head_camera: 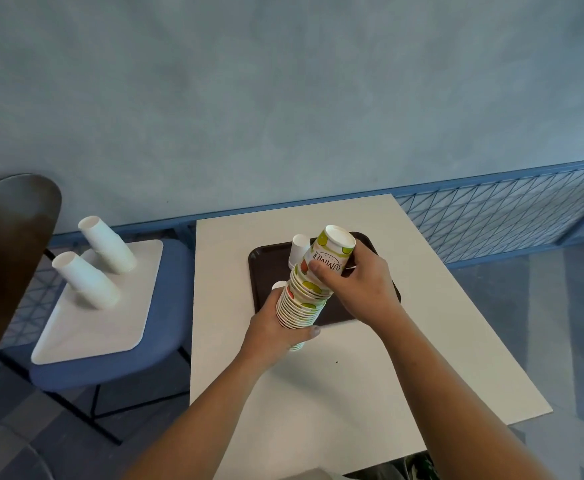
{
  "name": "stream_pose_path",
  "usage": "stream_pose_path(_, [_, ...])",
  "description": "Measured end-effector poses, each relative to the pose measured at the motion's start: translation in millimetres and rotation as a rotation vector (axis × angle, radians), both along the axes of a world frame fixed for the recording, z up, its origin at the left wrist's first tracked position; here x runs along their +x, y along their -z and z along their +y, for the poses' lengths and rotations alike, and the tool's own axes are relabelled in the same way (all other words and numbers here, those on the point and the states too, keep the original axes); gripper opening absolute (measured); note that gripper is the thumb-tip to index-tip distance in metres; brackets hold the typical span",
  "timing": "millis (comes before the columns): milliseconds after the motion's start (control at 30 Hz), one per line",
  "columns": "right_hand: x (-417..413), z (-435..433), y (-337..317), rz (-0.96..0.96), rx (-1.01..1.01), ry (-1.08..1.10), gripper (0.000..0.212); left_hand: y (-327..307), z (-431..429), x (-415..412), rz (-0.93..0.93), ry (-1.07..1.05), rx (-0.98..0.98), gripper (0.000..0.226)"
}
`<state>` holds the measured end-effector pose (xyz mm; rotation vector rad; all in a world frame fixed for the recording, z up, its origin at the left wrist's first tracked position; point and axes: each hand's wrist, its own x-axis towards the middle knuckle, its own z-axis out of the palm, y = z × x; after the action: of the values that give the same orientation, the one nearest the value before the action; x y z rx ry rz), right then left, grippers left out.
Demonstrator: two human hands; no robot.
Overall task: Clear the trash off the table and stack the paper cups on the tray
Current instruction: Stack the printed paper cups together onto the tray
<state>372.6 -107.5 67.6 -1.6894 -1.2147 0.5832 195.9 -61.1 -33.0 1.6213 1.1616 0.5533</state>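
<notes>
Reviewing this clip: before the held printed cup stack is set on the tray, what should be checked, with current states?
1. Left hand grips the lower end of the printed cup stack: ok.
2. Right hand grips the top cup: ok.
3. Stack upright: not ok, it leans right.
4. Bare spot on tray: ok, far left corner.
5. White cups on the tray clear of the stack: cannot tell, partly hidden.

Left hand: forearm extended, fingers curled round cup stack base. Right hand: forearm extended, gripping the stack's top.
</notes>
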Motion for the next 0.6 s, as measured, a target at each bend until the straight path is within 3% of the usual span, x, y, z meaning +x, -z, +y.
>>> stream_pose_path(367, [65.4, 31.7, -6.6, 0.289, 0.018, 0.075, 0.030, 5.3, 9.7, 50.1, 0.002, -0.116, -0.060, 0.076])
stream_pose_path(467, [100.2, 42.8, -10.6, 0.467, 0.046, 0.095, 0.035, 4.9, 10.4, 82.4, -0.039, -0.179, -0.085, 0.075])
stream_pose_path(600, [147.3, 56.5, -11.2, 0.818, 0.087, 0.096, 0.025, 7.3, 9.6, 122.0, -0.072, -0.217, -0.088, 0.076])
